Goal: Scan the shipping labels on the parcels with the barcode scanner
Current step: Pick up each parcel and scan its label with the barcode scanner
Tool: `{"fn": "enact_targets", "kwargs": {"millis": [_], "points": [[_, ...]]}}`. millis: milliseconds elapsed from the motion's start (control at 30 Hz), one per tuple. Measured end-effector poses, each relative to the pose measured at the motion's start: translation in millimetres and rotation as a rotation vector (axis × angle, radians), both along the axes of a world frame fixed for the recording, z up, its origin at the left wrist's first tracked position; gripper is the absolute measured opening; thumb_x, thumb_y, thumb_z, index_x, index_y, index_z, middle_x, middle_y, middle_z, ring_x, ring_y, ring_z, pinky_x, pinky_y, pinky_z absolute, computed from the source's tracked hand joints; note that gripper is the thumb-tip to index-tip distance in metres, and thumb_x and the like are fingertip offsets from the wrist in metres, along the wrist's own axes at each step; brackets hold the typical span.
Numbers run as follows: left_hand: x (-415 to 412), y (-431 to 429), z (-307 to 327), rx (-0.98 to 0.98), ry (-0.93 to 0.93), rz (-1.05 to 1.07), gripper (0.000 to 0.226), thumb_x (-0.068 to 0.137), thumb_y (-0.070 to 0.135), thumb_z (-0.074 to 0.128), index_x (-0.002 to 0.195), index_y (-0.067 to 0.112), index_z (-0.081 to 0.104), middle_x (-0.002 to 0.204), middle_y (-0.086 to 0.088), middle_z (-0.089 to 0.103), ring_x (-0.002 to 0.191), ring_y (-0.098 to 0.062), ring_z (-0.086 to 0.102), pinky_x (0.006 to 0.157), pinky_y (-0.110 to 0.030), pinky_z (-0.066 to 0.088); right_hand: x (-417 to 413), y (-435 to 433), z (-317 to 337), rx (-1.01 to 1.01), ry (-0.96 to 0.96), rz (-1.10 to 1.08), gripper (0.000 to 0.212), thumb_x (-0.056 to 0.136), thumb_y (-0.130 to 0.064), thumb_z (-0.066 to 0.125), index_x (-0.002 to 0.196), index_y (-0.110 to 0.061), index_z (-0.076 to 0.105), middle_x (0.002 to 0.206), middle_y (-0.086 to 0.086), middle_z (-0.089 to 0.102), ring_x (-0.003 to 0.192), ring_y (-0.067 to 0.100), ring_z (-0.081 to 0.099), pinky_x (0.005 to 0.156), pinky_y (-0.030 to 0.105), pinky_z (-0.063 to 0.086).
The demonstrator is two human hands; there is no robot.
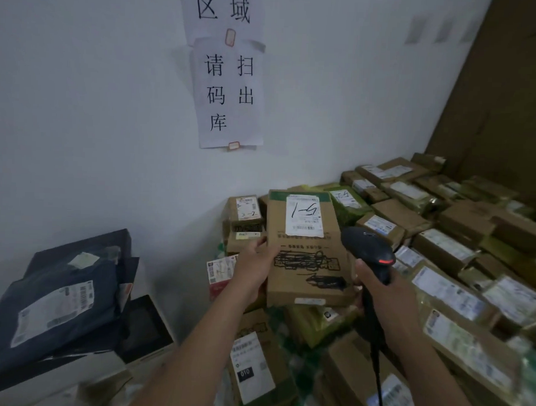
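Above the parcel pile, my left hand [255, 263] grips the stiff, light-looking cardboard parcel [304, 252] by its left edge, while my right hand [382, 295] clasps the barcode scanner [368, 249].

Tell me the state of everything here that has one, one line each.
cardboard parcel: held above the pile, closed, label facing the camera.
shipping label: stuck flat, handwritten over.
barcode scanner: raised right of the parcel, cable hanging.
left hand: grips the parcel's left edge.
right hand: grips the scanner's handle.
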State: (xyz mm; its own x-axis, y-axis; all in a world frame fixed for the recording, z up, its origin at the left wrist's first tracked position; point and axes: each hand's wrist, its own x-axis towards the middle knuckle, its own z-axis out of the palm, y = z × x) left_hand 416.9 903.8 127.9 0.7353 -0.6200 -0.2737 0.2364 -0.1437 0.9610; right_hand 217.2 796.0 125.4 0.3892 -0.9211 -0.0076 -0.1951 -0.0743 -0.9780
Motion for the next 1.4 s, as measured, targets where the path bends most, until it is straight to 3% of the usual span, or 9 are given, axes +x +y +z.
{"fn": "enact_targets", "kwargs": {"millis": [233,533,633,800,933,1033,1100,1300,1400], "points": [[-18.0,-46.9,-11.9,0.063,-0.153,-0.109,0.046,0.097,0.029,0.058,0.142,0.023,0.047,0.124,0.005,0.061,0.103,-0.010,0.058,0.072,-0.024,0.050,-27.9,-14.6,-3.1,-0.009,-0.014,-0.123,0.037,0.081,-0.058,0.065,0.086,-0.021,0.067,0.059,0.007,0.070,0.046,0.017,0.064,0.053,0.035,0.051],[-16.6,-35.5,-12.7,0.128,-0.292,-0.265,0.059,0.093,0.029,0.065,0.147,0.025,0.042,0.142,0.003,0.055,0.110,-0.010,0.057,0.069,-0.016,0.047,-22.2,11.5,8.8,-0.041,0.036,0.089,0.025,0.087,-0.039,0.069,0.084,-0.014,0.065,0.054,0.005,0.067,0.042,0.015,0.060,0.042,0.020,0.048],[-6.4,-16.4,-15.0,0.137,-0.345,-0.248,0.062,0.093,0.040,0.064,0.149,0.025,0.041,0.146,0.003,0.050,0.125,-0.014,0.050,0.077,-0.021,0.043,-15.9,26.6,12.2,-0.026,0.058,0.319,0.022,0.090,-0.033,0.069,0.086,-0.012,0.065,0.052,0.008,0.064,0.043,0.019,0.058,0.046,0.027,0.049],[15.1,33.2,-41.7,0.165,-0.308,-0.145,0.047,0.096,0.039,0.059,0.140,0.026,0.050,0.125,0.008,0.058,0.102,-0.007,0.056,0.073,-0.021,0.047,1.8,56.2,-1.1,0.049,0.196,0.593,0.013,0.090,-0.032,0.070,0.096,-0.022,0.064,0.059,0.004,0.067,0.048,0.016,0.060,0.053,0.029,0.049],[21.9,77.0,-97.8,0.335,-0.320,-0.166,0.016,0.097,0.029,0.060,0.110,0.024,0.068,0.108,0.004,0.070,0.096,-0.013,0.066,0.089,-0.037,0.054,19.8,78.4,-32.7,0.139,0.332,0.634,0.018,0.089,-0.036,0.071,0.100,-0.024,0.064,0.056,0.001,0.067,0.047,0.013,0.060,0.053,0.025,0.050],[13.6,106.2,-144.6,0.547,-0.261,-0.216,0.011,0.098,0.028,0.057,0.099,0.025,0.067,0.098,0.007,0.070,0.079,-0.005,0.064,0.072,-0.023,0.051,31.6,88.3,-65.0,0.180,0.380,0.573,0.017,0.087,-0.035,0.074,0.090,-0.020,0.067,0.051,-0.005,0.063,0.045,0.007,0.058,0.047,0.019,0.045],[3.6,118.4,-173.0,0.669,-0.245,-0.275,0.020,0.098,0.025,0.057,0.114,0.020,0.066,0.114,0.000,0.070,0.095,-0.013,0.065,0.078,-0.023,0.051,36.1,90.8,-87.9,0.219,0.432,0.530,0.024,0.087,-0.036,0.073,0.085,-0.013,0.068,0.050,-0.002,0.060,0.045,0.013,0.056,0.047,0.024,0.044],[-32.7,134.7,-214.0,0.592,0.181,-0.229,0.051,0.092,0.032,0.068,0.136,0.012,0.049,0.130,-0.004,0.060,0.107,-0.020,0.059,0.071,-0.020,0.049,37.5,94.4,-149.6,0.367,0.505,0.448,0.029,0.088,-0.040,0.072,0.089,-0.011,0.070,0.057,0.004,0.066,0.047,0.015,0.060,0.049,0.028,0.048],[-46.7,138.6,-222.5,0.560,0.305,-0.167,0.046,0.093,0.032,0.066,0.132,0.014,0.049,0.122,-0.006,0.063,0.102,-0.020,0.062,0.063,-0.024,0.050,27.6,95.0,-169.9,0.466,0.493,0.465,0.036,0.084,-0.042,0.075,0.093,-0.008,0.069,0.065,0.012,0.070,0.050,0.022,0.063,0.056,0.033,0.053]]}}
